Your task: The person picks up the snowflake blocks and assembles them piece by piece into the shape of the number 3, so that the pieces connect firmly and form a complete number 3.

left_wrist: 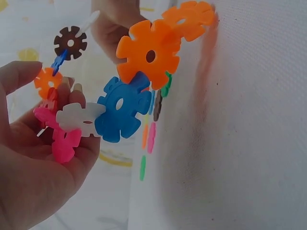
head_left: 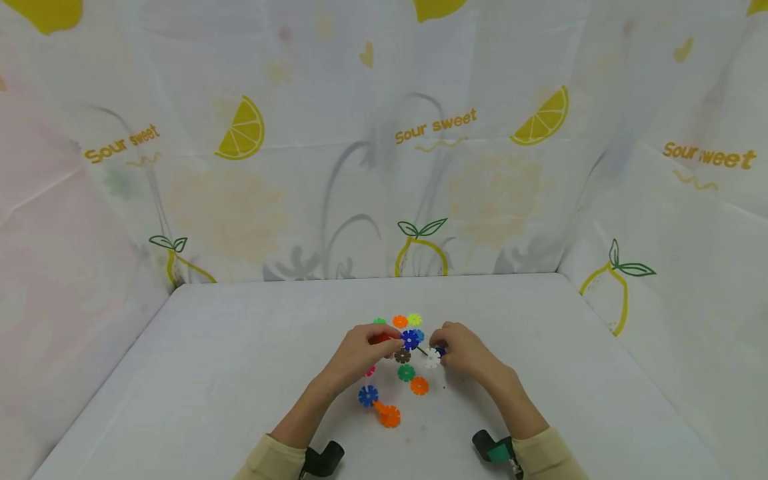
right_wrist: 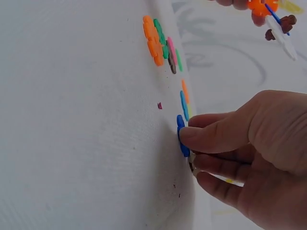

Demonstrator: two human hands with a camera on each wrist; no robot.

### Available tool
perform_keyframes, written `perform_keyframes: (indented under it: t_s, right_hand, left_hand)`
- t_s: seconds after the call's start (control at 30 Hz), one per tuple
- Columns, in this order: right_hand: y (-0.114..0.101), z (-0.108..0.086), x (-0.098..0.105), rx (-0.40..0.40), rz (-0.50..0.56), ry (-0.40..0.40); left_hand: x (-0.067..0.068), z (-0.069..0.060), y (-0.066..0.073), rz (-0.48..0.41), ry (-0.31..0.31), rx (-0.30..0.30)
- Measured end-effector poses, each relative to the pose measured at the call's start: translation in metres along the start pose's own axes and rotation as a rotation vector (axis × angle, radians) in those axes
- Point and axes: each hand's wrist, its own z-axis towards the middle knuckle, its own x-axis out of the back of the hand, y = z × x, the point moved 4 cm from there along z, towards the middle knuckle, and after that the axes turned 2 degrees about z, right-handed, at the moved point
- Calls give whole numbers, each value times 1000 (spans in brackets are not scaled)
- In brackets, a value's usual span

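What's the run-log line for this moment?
left grip: holds disc chain | right grip: thumb touches dark blue disc, pinch unclear | loose discs: on table

Between its side edges, my white table [head_left: 180,373] carries a green disc [head_left: 406,373] and an orange disc [head_left: 419,386], with a yellow disc [head_left: 415,320] nearer the far edge.

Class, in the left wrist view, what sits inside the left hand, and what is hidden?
Inside the left hand: pink discs and a red disc, part of a linked chain. Hidden: the parts of the hand directly behind those discs.
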Motion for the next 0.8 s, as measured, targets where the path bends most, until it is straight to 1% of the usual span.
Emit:
perform_keyframes:
  t_s: [0.2, 0.37, 0.5, 0.6, 0.7, 0.8]
  right_hand:
    - [0, -4, 1, -54, 50, -32]
    - [5, -3, 3, -76, 109, -41]
    - [9, -1, 6, -58, 157, -34]
    - [9, 0, 11, -26, 205, -14]
    - [7, -1, 17, 3, 275, -2]
    - [4, -1, 22, 56, 365, -7]
  left_hand:
    - [-1, 0, 1, -15, -32, 0]
    - [-2, 0, 0, 0, -42, -1]
    - [-2, 0, 0, 0, -46, -1]
    - [-2, -1, 0, -10, -49, -2]
    - [-2, -1, 0, -21, -56, -12]
    - [-2, -1, 1, -38, -71, -35]
